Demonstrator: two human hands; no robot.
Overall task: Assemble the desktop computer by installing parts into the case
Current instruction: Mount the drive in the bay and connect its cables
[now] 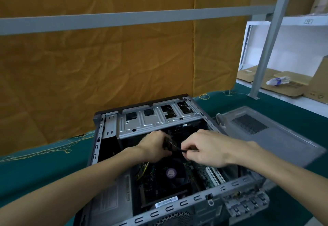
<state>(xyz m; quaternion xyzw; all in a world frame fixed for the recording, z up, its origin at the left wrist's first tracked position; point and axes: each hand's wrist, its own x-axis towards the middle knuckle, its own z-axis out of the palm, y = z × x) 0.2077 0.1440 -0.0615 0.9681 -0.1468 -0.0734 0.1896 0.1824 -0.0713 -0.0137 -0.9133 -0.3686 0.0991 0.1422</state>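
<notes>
Two hands are working inside the open case (179,206), which is lying on its side on the green surface (35,176) right in front of me. Nearest to me, the fan (171,173) with its round purple sticker is sitting on the board at the bottom of the case. Just above it, my left hand (154,145) is gripping a black plug (167,144), with my fingers curled round it. My right hand (205,148) is right beside it, and its fingers (189,150) are pinching the thin black cable (181,150) coming out of that plug. The two hands are almost touching.

I think I am getting the plug ready to push into its place. Here is what could go wrong. If I am pulling too hard on the thin cable, it could come loose from the plug. If I am pushing the plug in crooked, it could bend or not go in at all. The loose cable could also drop onto the fan and get caught.

Farther back, the metal drive rack (156,119) is sitting across the case. The grey side panel (269,137) is lying on the surface to the right. Behind everything, an orange cloth (99,57) is hanging.
</notes>
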